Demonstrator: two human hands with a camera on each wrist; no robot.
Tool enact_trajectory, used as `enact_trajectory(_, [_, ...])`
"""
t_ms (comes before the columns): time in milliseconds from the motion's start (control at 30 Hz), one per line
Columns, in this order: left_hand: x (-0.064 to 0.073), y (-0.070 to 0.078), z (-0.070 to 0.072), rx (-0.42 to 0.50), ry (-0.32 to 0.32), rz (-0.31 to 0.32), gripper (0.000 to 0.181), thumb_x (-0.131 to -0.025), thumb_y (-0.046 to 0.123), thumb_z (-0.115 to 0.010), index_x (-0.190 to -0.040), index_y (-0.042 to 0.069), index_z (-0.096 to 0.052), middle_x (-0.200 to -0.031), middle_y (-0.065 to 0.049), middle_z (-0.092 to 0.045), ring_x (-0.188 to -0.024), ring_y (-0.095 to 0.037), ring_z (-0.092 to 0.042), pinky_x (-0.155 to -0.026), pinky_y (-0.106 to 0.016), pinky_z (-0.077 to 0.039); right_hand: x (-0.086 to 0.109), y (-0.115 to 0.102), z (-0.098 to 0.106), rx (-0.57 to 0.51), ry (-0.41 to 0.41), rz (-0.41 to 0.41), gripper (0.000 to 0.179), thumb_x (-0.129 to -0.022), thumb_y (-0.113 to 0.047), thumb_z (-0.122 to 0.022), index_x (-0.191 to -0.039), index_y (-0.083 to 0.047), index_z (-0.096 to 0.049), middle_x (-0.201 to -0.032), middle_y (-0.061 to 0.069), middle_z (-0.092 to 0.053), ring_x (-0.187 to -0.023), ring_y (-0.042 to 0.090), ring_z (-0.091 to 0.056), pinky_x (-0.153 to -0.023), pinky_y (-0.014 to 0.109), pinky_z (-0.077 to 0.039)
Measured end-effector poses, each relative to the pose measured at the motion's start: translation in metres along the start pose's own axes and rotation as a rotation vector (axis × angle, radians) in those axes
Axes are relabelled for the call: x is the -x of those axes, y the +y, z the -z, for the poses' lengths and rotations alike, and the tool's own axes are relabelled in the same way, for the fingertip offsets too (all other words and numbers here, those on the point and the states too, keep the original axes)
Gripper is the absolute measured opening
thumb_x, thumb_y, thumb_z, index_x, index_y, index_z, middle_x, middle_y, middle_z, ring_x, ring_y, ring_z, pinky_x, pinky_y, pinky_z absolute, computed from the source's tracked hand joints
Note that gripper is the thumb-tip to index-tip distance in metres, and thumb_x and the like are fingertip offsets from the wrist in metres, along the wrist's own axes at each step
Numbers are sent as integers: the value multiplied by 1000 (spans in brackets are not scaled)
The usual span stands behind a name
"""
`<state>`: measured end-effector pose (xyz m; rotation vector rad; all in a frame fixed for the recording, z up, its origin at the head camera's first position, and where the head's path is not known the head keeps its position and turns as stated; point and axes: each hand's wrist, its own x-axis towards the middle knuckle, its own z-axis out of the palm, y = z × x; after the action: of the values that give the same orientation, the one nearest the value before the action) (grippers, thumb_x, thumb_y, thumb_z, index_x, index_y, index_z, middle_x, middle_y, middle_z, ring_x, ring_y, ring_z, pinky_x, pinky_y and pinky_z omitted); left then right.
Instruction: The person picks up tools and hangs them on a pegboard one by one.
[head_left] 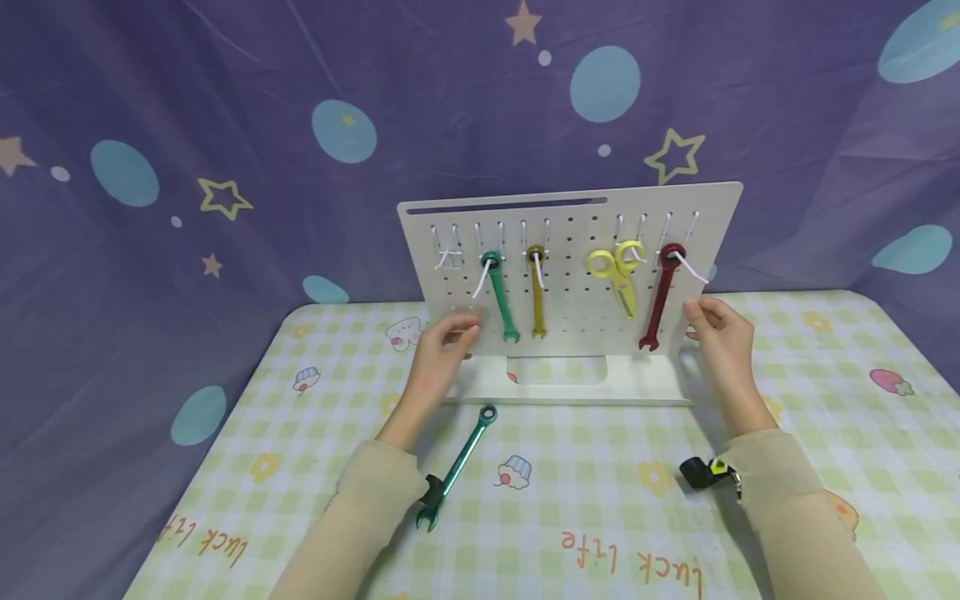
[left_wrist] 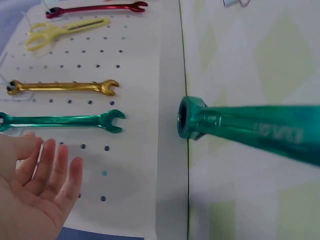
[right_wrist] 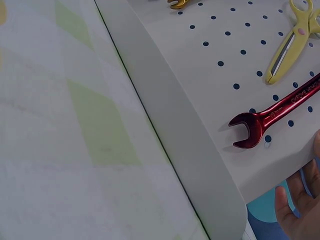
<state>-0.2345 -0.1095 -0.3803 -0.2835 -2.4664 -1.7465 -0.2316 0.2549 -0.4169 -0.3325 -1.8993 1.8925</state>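
Note:
A white pegboard (head_left: 577,283) stands upright on the table. From its hooks hang a green wrench (head_left: 501,300), a gold wrench (head_left: 537,296), yellow scissors (head_left: 618,271) and a red wrench (head_left: 660,300). In front of the lower left part of the board, my left hand (head_left: 442,354) has its fingers loosely bent, close to the green wrench's lower end. My right hand (head_left: 727,342) pinches the board's right edge, thumb at the front, some fingertips hidden behind it. Another green wrench (head_left: 465,458) lies on the table beside my left forearm, partly covered by a black wrist piece.
The board's white base (head_left: 645,383) has a rectangular cutout. A white hook (head_left: 448,257) is at the board's far left. A checked cloth (head_left: 600,467) covers the table, and a purple curtain (head_left: 450,100) hangs behind. A small black wrist device (head_left: 697,473) projects from my right sleeve.

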Motion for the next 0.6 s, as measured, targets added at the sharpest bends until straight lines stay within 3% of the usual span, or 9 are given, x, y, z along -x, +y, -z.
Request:
enact_trajectory(300, [30, 7, 10, -79, -137, 35, 24, -98, 14, -63, -119, 2, -67, -116, -10, -67, -106, -25, -62, -88, -38, -53, 0, -1, 3, -11, -8, -14, 2, -94, -21, -70, -93, -21, -68, -88, -19, -70, -84, -1, -62, -69, 12, -52])
enact_trajectory(467, [47, 8, 17, -182, -249, 61, 22, -98, 17, -64, -119, 10, -68, -117, -4, -67, -109, -24, -61, -92, -43, -50, 0, -1, 3, -16, -10, -13, 2, -94, -20, -70, -93, -20, -69, -87, -20, -69, -84, -1, -62, -68, 12, -52])
enact_trajectory(600, [60, 6, 23, -239, -296, 96, 20, -98, 20, -64, -117, 15, -69, -116, 1, -67, -107, -23, -61, -90, -44, -50, 0, 0, 1, -20, -14, -14, 3, -94, -21, -70, -93, -19, -68, -87, -20, -69, -85, 0, -62, -69, 12, -52])
